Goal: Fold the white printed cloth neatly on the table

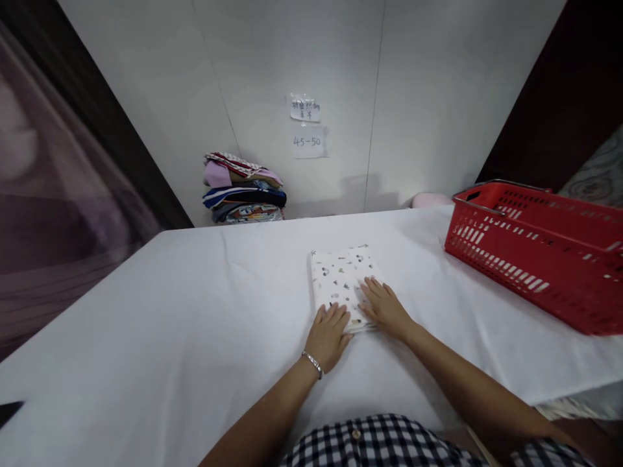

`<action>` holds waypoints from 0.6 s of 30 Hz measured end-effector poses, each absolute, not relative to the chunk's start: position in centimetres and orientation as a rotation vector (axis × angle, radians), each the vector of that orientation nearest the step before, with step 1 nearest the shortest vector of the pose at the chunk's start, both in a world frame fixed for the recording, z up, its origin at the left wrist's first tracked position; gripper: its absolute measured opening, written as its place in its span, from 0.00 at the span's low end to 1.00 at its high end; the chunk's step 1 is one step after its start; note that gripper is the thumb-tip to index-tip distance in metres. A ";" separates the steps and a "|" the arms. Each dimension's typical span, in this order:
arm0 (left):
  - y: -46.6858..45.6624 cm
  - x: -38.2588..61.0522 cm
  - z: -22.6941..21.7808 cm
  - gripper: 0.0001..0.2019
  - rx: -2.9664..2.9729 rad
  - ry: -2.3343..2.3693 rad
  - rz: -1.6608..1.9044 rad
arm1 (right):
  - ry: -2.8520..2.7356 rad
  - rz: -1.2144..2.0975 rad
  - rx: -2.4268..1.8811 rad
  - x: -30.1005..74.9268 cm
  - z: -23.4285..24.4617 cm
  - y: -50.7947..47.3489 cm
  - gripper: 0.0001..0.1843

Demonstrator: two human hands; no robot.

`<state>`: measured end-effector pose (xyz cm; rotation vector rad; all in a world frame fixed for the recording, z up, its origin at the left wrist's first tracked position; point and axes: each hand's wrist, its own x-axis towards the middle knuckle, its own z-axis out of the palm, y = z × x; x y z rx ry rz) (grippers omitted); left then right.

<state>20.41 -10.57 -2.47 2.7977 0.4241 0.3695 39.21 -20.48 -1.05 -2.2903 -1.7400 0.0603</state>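
Checked shirt (370,444) — left hand (328,336), right hand (387,310) on rectangular printed cloth (341,275).

cloth (338,275): on tabletop (219,311) | basket (549,259): right of cloth | fabric stack (244,191): behind cloth, leftward | paper signs (310,142): behind cloth, on wall (428,97)

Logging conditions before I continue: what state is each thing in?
Cloth: folded into a rectangle, flat
Left hand: open, on the cloth
Right hand: open, on the cloth
Basket: upright
Fabric pile: folded, stacked
Tablecloth: spread, slightly creased
Signs: stuck to the wall
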 end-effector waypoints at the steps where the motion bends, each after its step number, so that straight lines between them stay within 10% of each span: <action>1: -10.7 20.3 -2.5 0.21 2.799 0.420 0.361 | -1.715 0.105 -2.330 39.5 -1.1 -20.1 0.30; 18: -1.4 25.4 -1.7 0.27 2.012 1.255 0.419 | -1.150 0.238 -2.582 46.4 -1.4 -13.5 0.27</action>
